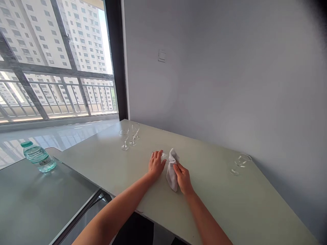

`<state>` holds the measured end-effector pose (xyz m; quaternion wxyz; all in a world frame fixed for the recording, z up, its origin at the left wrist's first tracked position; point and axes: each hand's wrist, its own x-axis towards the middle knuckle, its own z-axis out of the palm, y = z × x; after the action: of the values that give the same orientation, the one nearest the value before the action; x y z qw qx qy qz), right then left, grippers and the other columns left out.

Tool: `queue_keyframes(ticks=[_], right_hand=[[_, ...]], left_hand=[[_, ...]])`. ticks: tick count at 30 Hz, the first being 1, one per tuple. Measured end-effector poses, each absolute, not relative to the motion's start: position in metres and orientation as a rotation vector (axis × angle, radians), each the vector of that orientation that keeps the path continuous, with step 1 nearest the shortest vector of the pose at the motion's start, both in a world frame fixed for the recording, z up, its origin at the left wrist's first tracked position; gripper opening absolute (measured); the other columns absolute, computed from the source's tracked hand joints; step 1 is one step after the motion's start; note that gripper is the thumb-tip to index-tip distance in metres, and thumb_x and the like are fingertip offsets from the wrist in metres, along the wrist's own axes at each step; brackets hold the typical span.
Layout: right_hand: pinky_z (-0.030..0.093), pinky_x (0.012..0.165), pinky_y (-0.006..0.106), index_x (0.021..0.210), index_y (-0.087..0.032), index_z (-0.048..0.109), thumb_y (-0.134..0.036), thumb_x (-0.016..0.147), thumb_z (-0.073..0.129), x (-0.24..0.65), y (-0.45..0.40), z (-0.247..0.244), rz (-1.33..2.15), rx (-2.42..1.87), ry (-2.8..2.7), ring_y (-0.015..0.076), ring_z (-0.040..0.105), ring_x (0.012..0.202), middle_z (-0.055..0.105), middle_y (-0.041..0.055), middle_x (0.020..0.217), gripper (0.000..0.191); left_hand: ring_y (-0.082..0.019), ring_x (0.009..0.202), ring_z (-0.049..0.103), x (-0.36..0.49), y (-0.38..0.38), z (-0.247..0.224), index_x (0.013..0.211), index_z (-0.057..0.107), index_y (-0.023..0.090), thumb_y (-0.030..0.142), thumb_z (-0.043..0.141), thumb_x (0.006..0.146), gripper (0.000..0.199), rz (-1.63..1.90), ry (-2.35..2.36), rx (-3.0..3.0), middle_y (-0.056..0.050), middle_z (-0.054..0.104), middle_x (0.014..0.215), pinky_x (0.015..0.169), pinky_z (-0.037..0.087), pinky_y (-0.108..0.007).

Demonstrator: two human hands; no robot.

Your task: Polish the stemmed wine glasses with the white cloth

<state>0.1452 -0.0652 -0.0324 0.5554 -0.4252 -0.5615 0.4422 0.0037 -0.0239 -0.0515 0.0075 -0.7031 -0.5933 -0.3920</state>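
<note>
Your left hand (155,164) has thumb and fingers closed on a clear drinking glass (164,156), mostly hidden between the hand and the cloth. Your right hand (183,176) pinches the folded white cloth (172,172) just beside it, over the middle of the tabletop (204,190). To wipe well, keep the left hold steady but light, turn the glass against the cloth rather than twisting hard, and work clear of the stemmed glasses (124,143) standing beyond your left hand.

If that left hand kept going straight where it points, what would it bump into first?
Probably the clear glass by the left hand, then the pale cloth; depth is unclear.
</note>
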Motion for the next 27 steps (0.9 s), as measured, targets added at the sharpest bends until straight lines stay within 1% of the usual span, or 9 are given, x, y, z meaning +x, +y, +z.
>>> queue_keyframes(ticks=[2,5,11,15,17,20,23,25,27], right_hand=[[0.040,0.060,0.025,0.097,-0.017,0.063,-0.049,0.074,0.053,0.146,-0.067,-0.033,1.215,-0.984,-1.269,0.0152,0.050,0.068,0.059,0.0014,0.074,0.040],[0.041,0.057,0.025,0.100,-0.019,0.061,-0.049,0.074,0.054,0.149,-0.070,-0.035,1.444,-0.924,-1.224,0.0140,0.049,0.064,0.057,0.0007,0.072,0.040],[0.040,0.062,0.027,0.086,-0.018,0.065,-0.042,0.064,0.067,0.146,-0.067,-0.048,1.287,-1.059,-1.277,0.0149,0.048,0.065,0.056,0.0002,0.064,0.033],[0.041,0.059,0.027,0.093,-0.015,0.063,-0.044,0.066,0.065,0.150,-0.061,-0.051,1.515,-0.977,-0.997,0.0142,0.049,0.062,0.059,0.0023,0.069,0.040],[0.040,0.056,0.026,0.093,-0.016,0.062,-0.046,0.068,0.061,0.156,-0.061,-0.048,1.649,-0.897,-0.911,0.0127,0.049,0.057,0.058,0.0015,0.067,0.039],[0.036,0.050,0.023,0.088,-0.018,0.062,-0.045,0.069,0.061,0.167,-0.063,-0.038,1.713,-0.875,-0.996,0.0091,0.043,0.048,0.053,-0.0021,0.059,0.033],[0.031,0.049,0.021,0.084,-0.016,0.063,-0.039,0.065,0.067,0.175,-0.069,-0.027,1.626,-0.930,-1.302,0.0074,0.039,0.048,0.051,-0.0038,0.057,0.029],[0.030,0.049,0.020,0.080,-0.014,0.064,-0.036,0.062,0.070,0.178,-0.074,-0.021,1.593,-0.957,-1.519,0.0073,0.039,0.050,0.051,-0.0037,0.057,0.029],[0.029,0.048,0.020,0.076,-0.013,0.064,-0.035,0.061,0.071,0.179,-0.076,-0.019,1.651,-0.940,-1.646,0.0073,0.040,0.051,0.052,-0.0032,0.058,0.027]], left_hand=[[-0.020,0.097,0.046,0.004,-0.025,-0.050,0.116,0.040,0.022,0.023,0.050,0.078,0.039,-1.199,-1.832,-2.202,-0.005,0.051,0.101,0.086,0.038,-0.035],[-0.021,0.097,0.045,0.005,-0.028,-0.047,0.117,0.041,0.021,0.021,0.050,0.077,0.041,-1.113,-1.761,-2.253,-0.006,0.052,0.104,0.085,0.037,-0.036],[-0.024,0.097,0.047,0.007,-0.034,-0.049,0.118,0.044,0.022,0.012,0.045,0.078,0.042,-0.888,-1.452,-2.439,-0.009,0.055,0.106,0.087,0.033,-0.040],[-0.023,0.104,0.046,0.004,-0.033,-0.046,0.123,0.039,0.021,0.014,0.043,0.080,0.044,-0.895,-1.257,-2.478,-0.010,0.055,0.106,0.096,0.026,-0.043],[-0.023,0.104,0.046,0.000,-0.032,-0.039,0.123,0.038,0.022,0.017,0.042,0.083,0.041,-0.829,-1.154,-2.562,-0.010,0.054,0.107,0.096,0.027,-0.042],[-0.022,0.094,0.052,-0.007,-0.032,-0.025,0.120,0.041,0.021,0.028,0.044,0.083,0.037,-0.690,-1.126,-2.736,-0.011,0.056,0.100,0.087,0.035,-0.038],[-0.022,0.082,0.057,-0.016,-0.034,-0.007,0.112,0.047,0.021,0.041,0.053,0.077,0.041,-0.645,-1.263,-2.963,-0.007,0.060,0.086,0.075,0.040,-0.032],[-0.019,0.071,0.058,-0.025,-0.034,0.007,0.099,0.054,0.022,0.047,0.055,0.074,0.035,-0.517,-1.340,-3.264,-0.004,0.061,0.077,0.067,0.041,-0.028],[-0.015,0.061,0.058,-0.033,-0.034,0.019,0.083,0.058,0.021,0.049,0.051,0.075,0.029,-0.200,-1.324,-3.650,-0.002,0.062,0.071,0.059,0.041,-0.025]])
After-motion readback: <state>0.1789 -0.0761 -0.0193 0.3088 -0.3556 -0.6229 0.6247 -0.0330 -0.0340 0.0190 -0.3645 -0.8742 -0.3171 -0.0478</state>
